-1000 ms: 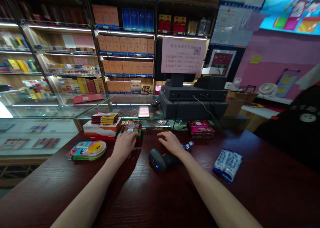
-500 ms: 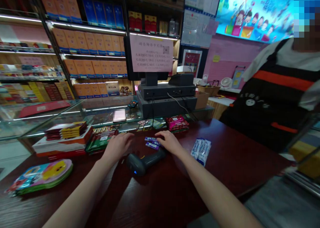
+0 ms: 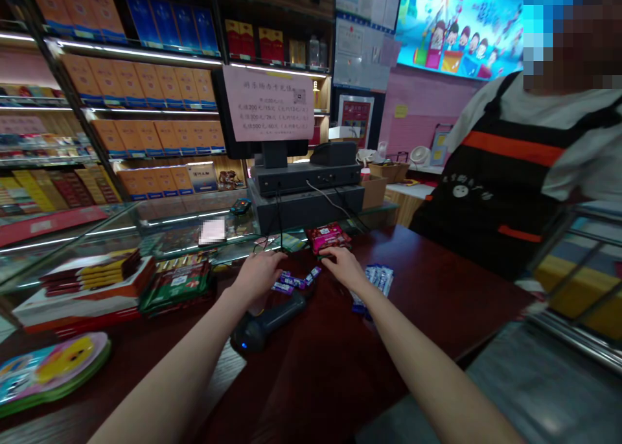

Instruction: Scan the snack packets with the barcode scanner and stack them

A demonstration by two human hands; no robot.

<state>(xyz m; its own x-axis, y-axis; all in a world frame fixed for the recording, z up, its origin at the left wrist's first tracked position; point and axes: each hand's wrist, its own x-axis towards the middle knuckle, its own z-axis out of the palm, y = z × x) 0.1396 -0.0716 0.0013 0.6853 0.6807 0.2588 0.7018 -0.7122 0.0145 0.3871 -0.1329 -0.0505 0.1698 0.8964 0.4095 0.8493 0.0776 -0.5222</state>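
Observation:
Small purple snack bars [image 3: 292,280] lie on the dark red counter between my hands, with one purple bar [image 3: 313,275] set apart at an angle. My left hand [image 3: 260,274] hovers at their left side, fingers loosely stretched, nothing visible in it. My right hand [image 3: 344,269] is just right of the single bar, fingers apart and pointing at the red and pink packets [image 3: 328,238]; whether it touches them I cannot tell. Blue and white packets [image 3: 381,280] lie partly behind my right wrist. Below the bars rests a dark barcode scanner [image 3: 272,322] with a blue light.
A checkout terminal [image 3: 272,110] with a paper sign stands behind the counter. Green packets [image 3: 177,282] and a white and orange box [image 3: 82,304] are at left, near colourful cartoon packs [image 3: 58,369]. A person in a black apron [image 3: 490,185] stands at right.
The camera view has shifted. My left hand has come closer to the purple bars. My right hand has moved off them to the right, and one bar now lies apart from the others.

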